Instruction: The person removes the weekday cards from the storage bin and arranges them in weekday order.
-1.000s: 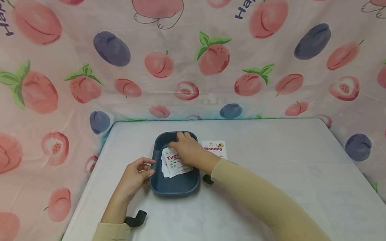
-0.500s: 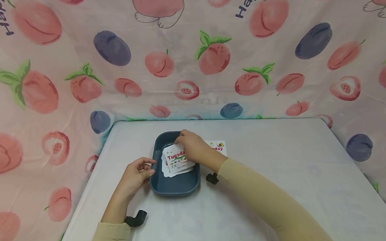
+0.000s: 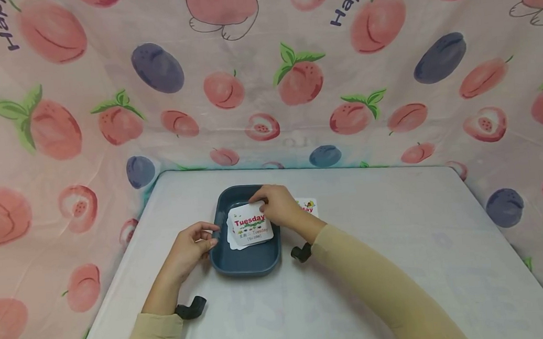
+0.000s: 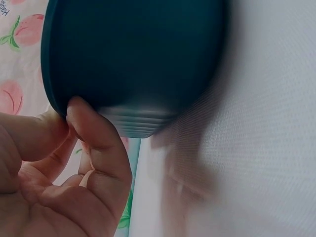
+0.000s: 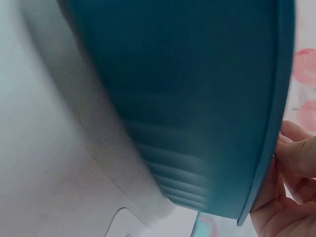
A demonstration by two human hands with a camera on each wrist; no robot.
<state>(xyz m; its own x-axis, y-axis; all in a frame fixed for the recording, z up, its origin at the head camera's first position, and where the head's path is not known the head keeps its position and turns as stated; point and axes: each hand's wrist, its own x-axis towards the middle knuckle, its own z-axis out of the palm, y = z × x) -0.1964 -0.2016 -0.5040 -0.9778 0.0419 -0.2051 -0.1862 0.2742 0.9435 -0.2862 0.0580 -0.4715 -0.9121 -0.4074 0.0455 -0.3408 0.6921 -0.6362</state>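
My left hand (image 3: 188,249) pinches the left rim of a dark blue tray (image 3: 247,265) between thumb and finger; the left wrist view shows the grip on the rim close up. Inside the tray lies a small pile of white cards, with a "Tuesday" flash card (image 3: 251,230) on top. My right hand (image 3: 279,207) reaches over the tray's right rim and pinches that card at its upper right corner. In the right wrist view the tray's wall (image 5: 197,98) hides the card, and part of the right hand (image 5: 296,173) shows beyond the rim.
Another white card (image 3: 309,205), its print ending in "day", lies on the table right of the tray, partly behind the right hand. A white cloth covers the table (image 3: 389,224). A fruit-print curtain (image 3: 265,86) hangs at the back and sides.
My right hand has drawn back to the right from over the pile, showing more of the "Tuesday" card, which has turned straighter. The left hand and tray have stayed put.
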